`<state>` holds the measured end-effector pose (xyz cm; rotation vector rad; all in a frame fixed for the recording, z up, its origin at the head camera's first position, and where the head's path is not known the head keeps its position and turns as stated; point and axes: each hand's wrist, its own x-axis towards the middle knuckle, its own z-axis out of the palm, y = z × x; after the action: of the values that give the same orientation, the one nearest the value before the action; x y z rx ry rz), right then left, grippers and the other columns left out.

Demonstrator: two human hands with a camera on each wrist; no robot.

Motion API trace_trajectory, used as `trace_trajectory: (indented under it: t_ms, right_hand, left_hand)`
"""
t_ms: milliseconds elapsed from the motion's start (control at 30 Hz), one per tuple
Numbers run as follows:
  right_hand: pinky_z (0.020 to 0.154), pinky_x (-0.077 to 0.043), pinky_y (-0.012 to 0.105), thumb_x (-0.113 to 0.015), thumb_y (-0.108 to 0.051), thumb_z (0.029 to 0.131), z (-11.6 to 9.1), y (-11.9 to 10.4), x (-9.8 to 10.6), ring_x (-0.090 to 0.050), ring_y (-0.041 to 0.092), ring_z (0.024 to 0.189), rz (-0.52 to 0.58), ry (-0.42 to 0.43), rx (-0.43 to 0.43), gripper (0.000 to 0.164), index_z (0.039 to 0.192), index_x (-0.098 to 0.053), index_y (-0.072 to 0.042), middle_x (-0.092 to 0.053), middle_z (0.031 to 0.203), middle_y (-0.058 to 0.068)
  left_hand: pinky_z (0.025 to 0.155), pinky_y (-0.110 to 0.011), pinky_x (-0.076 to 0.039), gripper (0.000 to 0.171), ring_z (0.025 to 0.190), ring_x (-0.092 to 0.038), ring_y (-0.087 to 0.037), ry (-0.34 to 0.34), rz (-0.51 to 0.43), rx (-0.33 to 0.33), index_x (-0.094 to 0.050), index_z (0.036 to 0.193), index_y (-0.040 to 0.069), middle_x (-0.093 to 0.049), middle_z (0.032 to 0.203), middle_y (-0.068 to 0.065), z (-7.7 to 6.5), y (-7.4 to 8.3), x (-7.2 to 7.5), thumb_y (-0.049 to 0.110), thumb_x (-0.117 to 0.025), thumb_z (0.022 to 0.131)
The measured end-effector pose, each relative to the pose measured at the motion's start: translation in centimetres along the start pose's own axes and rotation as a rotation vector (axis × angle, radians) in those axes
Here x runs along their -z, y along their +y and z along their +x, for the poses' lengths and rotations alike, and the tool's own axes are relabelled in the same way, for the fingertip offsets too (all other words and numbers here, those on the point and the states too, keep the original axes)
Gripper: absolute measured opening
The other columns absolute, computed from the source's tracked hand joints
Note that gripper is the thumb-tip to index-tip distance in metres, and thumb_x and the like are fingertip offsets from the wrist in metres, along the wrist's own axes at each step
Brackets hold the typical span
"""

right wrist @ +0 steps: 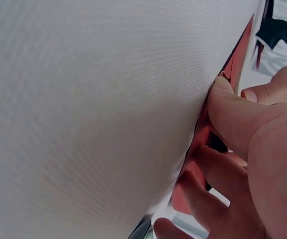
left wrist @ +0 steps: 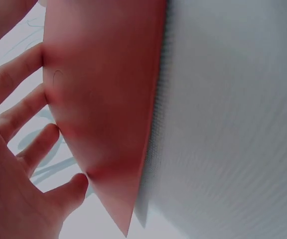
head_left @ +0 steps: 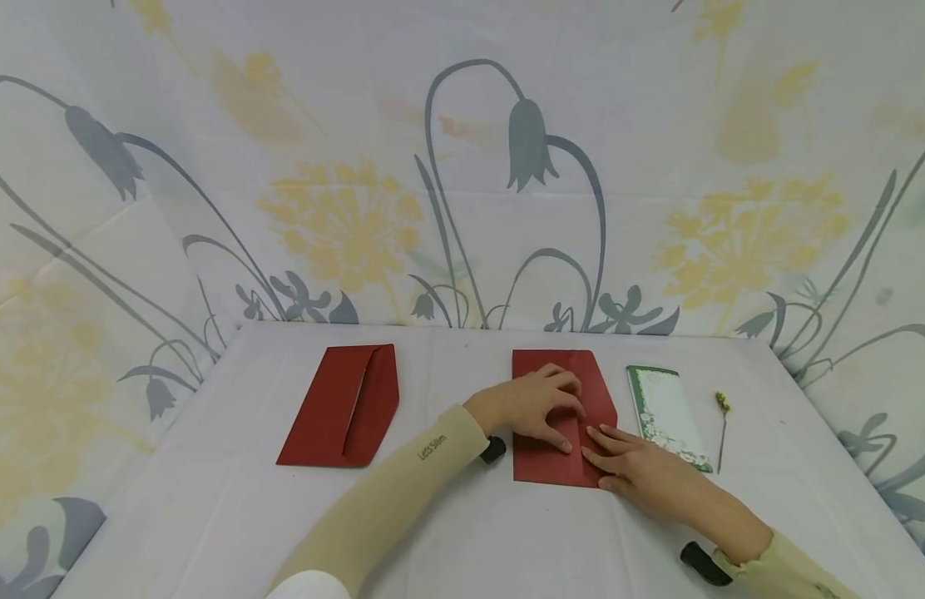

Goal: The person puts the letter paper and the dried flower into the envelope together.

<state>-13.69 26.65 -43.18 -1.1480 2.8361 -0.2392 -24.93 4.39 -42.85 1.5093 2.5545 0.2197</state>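
Note:
A red envelope lies on the white cloth, its flap side to the right. My left hand rests its fingertips and thumb on the envelope's body, fingers spread. In the left wrist view, those fingertips touch along the red paper. On the flap side, my right hand presses with extended fingers near the lower right. The right wrist view shows its thumb against the red paper, with part of the envelope hidden behind the hand.
A second red envelope lies at the left, its flap spread to the right. To the right are a white card with a green floral border and a thin dried flower sprig. A flower-patterned curtain hangs behind the table.

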Motion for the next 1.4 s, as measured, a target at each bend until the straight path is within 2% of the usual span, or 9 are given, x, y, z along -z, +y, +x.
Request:
trace_trajectory:
  t_ms: [100, 200, 367, 533, 767, 900, 1067, 1267, 1400]
  right_hand:
    - [0.098, -0.046, 0.055, -0.068, -0.021, 0.095, 0.0, -0.1, 0.0, -0.046, 0.044, 0.132, -0.003, 0.006, 0.000, 0.039, 0.131, -0.065, -0.006, -0.052, 0.143, 0.021]
    - [0.098, -0.046, 0.055, -0.068, -0.021, 0.095, 0.0, -0.1, 0.0, -0.045, 0.044, 0.133, 0.007, 0.000, -0.008, 0.039, 0.131, -0.065, -0.006, -0.052, 0.143, 0.021]
    - [0.100, -0.044, 0.056, -0.067, -0.021, 0.095, 0.0, -0.1, 0.1, -0.044, 0.044, 0.134, 0.043, -0.016, -0.023, 0.039, 0.131, -0.065, -0.006, -0.051, 0.144, 0.020]
    - [0.100, -0.043, 0.057, -0.065, -0.024, 0.097, 0.0, 0.2, 0.2, -0.041, 0.045, 0.135, 0.085, -0.039, -0.030, 0.040, 0.133, -0.064, -0.008, -0.049, 0.146, 0.019]
    - [0.104, -0.039, 0.058, -0.059, -0.027, 0.101, -0.2, 0.7, 0.4, -0.037, 0.043, 0.139, 0.156, -0.064, -0.072, 0.040, 0.136, -0.061, -0.008, -0.045, 0.150, 0.017]
    - [0.104, -0.039, 0.059, -0.053, -0.039, 0.103, -0.2, 0.5, 0.4, -0.037, 0.044, 0.139, 0.173, -0.053, -0.088, 0.046, 0.137, -0.061, -0.009, -0.045, 0.150, 0.016]
    - [0.105, -0.037, 0.061, -0.048, -0.053, 0.101, -0.2, 0.1, 0.4, -0.035, 0.045, 0.139, 0.170, -0.054, -0.103, 0.058, 0.138, -0.060, -0.010, -0.044, 0.151, 0.015]
    - [0.105, -0.037, 0.060, -0.047, -0.043, 0.105, -0.2, 0.2, 0.1, -0.036, 0.044, 0.139, 0.161, -0.032, -0.103, 0.048, 0.138, -0.060, -0.010, -0.045, 0.150, 0.014]
    - [0.104, -0.040, 0.058, -0.054, -0.031, 0.104, -0.4, 0.6, -0.3, -0.041, 0.041, 0.137, 0.143, 0.021, -0.092, 0.039, 0.135, -0.062, -0.010, -0.050, 0.147, 0.013]
  left_hand:
    - [0.112, -0.029, -0.031, 0.055, 0.138, -0.026, -0.012, 0.014, 0.036, 0.014, -0.062, 0.129, 0.030, -0.041, 0.141, 0.008, -0.2, 0.2, 0.0, 0.062, -0.068, 0.085]
    - [0.115, -0.042, -0.029, 0.057, 0.144, -0.021, -0.019, 0.012, 0.053, 0.046, -0.059, 0.129, 0.031, -0.036, 0.149, 0.006, -0.4, 0.4, -0.1, 0.065, -0.067, 0.084]
    - [0.114, -0.058, -0.025, 0.067, 0.149, -0.012, -0.030, -0.022, 0.005, 0.125, -0.053, 0.133, 0.035, -0.022, 0.160, 0.004, -0.8, 0.9, -0.2, 0.069, -0.070, 0.078]
    - [0.113, -0.060, -0.025, 0.080, 0.150, -0.008, -0.033, -0.058, -0.039, 0.164, -0.047, 0.137, 0.036, -0.014, 0.163, 0.004, -1.0, 1.1, -0.1, 0.071, -0.075, 0.071]
    - [0.112, -0.061, -0.026, 0.082, 0.151, -0.005, -0.032, -0.054, -0.093, 0.159, -0.045, 0.132, 0.034, -0.010, 0.164, 0.005, -1.0, 0.9, 0.1, 0.070, -0.079, 0.067]
    - [0.112, -0.060, -0.026, 0.082, 0.151, -0.006, -0.033, -0.051, -0.105, 0.146, -0.044, 0.130, 0.033, -0.011, 0.164, 0.004, -0.9, 0.8, 0.1, 0.069, -0.080, 0.066]
    - [0.112, -0.060, -0.027, 0.081, 0.150, -0.007, -0.034, -0.036, -0.113, 0.150, -0.043, 0.127, 0.031, -0.012, 0.164, 0.004, -0.9, 0.7, -0.2, 0.068, -0.081, 0.065]
    - [0.112, -0.059, -0.027, 0.080, 0.150, -0.009, -0.034, -0.015, -0.121, 0.156, -0.043, 0.125, 0.031, -0.014, 0.163, 0.004, -0.9, 0.5, -0.4, 0.067, -0.082, 0.065]
    - [0.112, -0.060, -0.028, 0.079, 0.150, -0.009, -0.034, -0.005, -0.120, 0.145, -0.045, 0.124, 0.030, -0.014, 0.163, 0.004, -0.6, 0.6, -0.6, 0.067, -0.082, 0.065]
